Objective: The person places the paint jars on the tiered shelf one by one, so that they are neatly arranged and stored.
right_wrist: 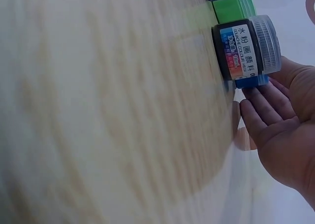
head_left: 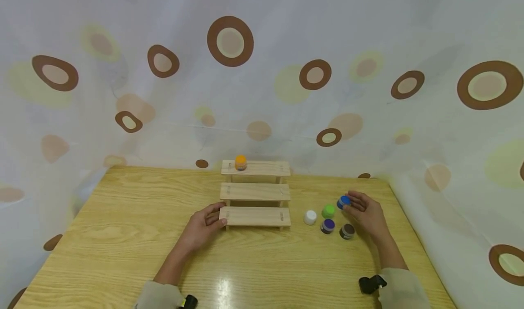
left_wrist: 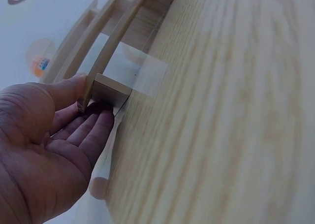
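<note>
A three-tier wooden stand (head_left: 255, 192) stands on the table near the wall. My left hand (head_left: 203, 225) grips the left end of its lowest board; in the left wrist view the thumb lies over the board and the fingers reach underneath. My right hand (head_left: 368, 214) holds a blue gouache paint jar (head_left: 344, 202) between thumb and fingers, at the far right of a jar group. Beside it are a green jar (head_left: 329, 211), a white jar (head_left: 310, 217), a purple jar (head_left: 328, 226) and a black jar (head_left: 347, 231). In the right wrist view, the black jar (right_wrist: 241, 50) largely hides the blue one.
An orange paint jar (head_left: 240, 163) sits at the left of the stand's top board. Behind the wooden table (head_left: 262, 263) hangs a white cloth (head_left: 270, 113) with brown circles, which also runs along both sides.
</note>
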Tool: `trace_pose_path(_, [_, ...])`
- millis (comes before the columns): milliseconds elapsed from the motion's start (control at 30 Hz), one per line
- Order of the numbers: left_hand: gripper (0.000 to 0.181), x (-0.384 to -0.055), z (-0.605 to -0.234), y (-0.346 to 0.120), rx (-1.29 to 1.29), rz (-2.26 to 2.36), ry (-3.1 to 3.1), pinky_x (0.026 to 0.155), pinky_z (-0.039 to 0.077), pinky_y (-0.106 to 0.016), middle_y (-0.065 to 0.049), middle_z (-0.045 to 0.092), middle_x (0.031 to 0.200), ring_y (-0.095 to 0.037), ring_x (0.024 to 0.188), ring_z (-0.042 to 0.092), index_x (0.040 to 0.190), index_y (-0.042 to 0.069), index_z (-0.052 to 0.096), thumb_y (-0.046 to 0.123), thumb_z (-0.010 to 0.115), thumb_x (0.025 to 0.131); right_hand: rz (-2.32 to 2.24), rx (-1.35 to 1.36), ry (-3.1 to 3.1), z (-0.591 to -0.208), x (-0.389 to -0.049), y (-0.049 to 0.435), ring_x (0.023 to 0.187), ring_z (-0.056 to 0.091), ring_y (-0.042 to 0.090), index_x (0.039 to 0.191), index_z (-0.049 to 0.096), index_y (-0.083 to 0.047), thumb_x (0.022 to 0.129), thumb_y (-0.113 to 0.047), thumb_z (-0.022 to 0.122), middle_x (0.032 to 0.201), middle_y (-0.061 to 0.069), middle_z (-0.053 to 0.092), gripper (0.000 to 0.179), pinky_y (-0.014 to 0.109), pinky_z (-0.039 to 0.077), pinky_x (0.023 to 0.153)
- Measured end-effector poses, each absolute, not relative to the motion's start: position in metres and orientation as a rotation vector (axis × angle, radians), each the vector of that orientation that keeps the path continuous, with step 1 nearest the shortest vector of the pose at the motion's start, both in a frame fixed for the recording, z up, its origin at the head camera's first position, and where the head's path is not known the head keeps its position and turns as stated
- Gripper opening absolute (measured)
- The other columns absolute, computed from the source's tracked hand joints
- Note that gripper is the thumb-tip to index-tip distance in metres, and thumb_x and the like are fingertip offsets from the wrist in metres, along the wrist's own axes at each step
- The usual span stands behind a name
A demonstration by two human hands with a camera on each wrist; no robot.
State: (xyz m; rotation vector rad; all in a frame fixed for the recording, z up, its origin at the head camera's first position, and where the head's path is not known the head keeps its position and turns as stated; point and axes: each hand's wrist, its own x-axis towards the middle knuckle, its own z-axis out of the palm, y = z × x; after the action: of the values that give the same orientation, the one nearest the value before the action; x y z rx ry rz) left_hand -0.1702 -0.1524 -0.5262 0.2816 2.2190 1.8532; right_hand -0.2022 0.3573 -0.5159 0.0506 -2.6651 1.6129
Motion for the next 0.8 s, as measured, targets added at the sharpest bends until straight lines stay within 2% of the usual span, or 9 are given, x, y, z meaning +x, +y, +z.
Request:
trace_pose_path(300, [0.058, -0.1704, -0.5251, -0.1514, 0.277, 1.863, 2.211, 0.101, 0.058, -0.032, -0.031, 0.051, 0.153, -0.042, 0.140, 0.054, 0.158, -0.002, 0.043, 0.006, 0.066, 0.105, 1.553, 0.040, -2.679, -0.5201, -0.2069, 0.3579, 0.135, 0.057, 0.047, 0.153, 0.048, 0.006, 0.104, -0.010, 0.070, 0.146, 0.030, 0.058, 0.056, 0.007, 0.051, 0.092])
trace_pose_path(500, [0.058, -0.1703, -0.5253, -0.1516, 0.276, 1.863, 2.215, 0.101, 0.059, -0.032, -0.031, 0.051, 0.153, -0.042, 0.140, 0.054, 0.158, -0.002, 0.044, 0.006, 0.066, 0.105, 1.533, 0.003, -2.695, -0.5184, -0.2065, 0.3567, 0.134, 0.058, 0.045, 0.153, 0.049, 0.005, 0.104, -0.013, 0.071, 0.146, 0.028, 0.059, 0.056, 0.006, 0.050, 0.091])
trace_pose_path(567, [0.058, -0.1703, -0.5256, -0.1516, 0.272, 1.860, 2.218, 0.100, 0.059, -0.032, -0.031, 0.051, 0.153, -0.042, 0.140, 0.055, 0.158, -0.002, 0.044, 0.006, 0.066, 0.105, 1.522, 0.000, -2.695, -0.5174, -0.2058, 0.3568, 0.132, 0.062, 0.037, 0.152, 0.050, 0.005, 0.104, -0.015, 0.071, 0.146, 0.028, 0.059, 0.056, 0.006, 0.051, 0.091])
trace_pose_path(667, [0.058, -0.1702, -0.5258, -0.1516, 0.271, 1.863, 2.216, 0.101, 0.059, -0.032, -0.031, 0.051, 0.153, -0.043, 0.140, 0.054, 0.158, -0.002, 0.044, 0.006, 0.066, 0.105, 1.529, -0.007, -2.676, -0.5157, -0.2051, 0.3577, 0.122, 0.067, 0.013, 0.152, 0.051, 0.004, 0.104, -0.019, 0.073, 0.146, 0.026, 0.060, 0.058, 0.007, 0.051, 0.091])
trace_pose_path(733, [0.058, -0.1702, -0.5255, -0.1518, 0.274, 1.861, 2.216, 0.101, 0.058, -0.032, -0.031, 0.051, 0.153, -0.043, 0.140, 0.054, 0.158, -0.002, 0.044, 0.007, 0.066, 0.105, 1.544, 0.003, -2.658, -0.5147, -0.2061, 0.3585, 0.115, 0.064, -0.002, 0.152, 0.051, 0.004, 0.103, -0.022, 0.074, 0.146, 0.027, 0.060, 0.059, 0.007, 0.052, 0.091])
trace_pose_path(800, [0.058, -0.1705, -0.5249, -0.1523, 0.278, 1.859, 2.217, 0.101, 0.058, -0.032, -0.031, 0.050, 0.154, -0.043, 0.140, 0.054, 0.158, -0.002, 0.044, 0.007, 0.066, 0.105, 1.565, 0.018, -2.636, -0.5132, -0.2080, 0.3585, 0.111, 0.061, -0.011, 0.152, 0.051, 0.004, 0.103, -0.023, 0.074, 0.146, 0.027, 0.060, 0.060, 0.008, 0.052, 0.091])
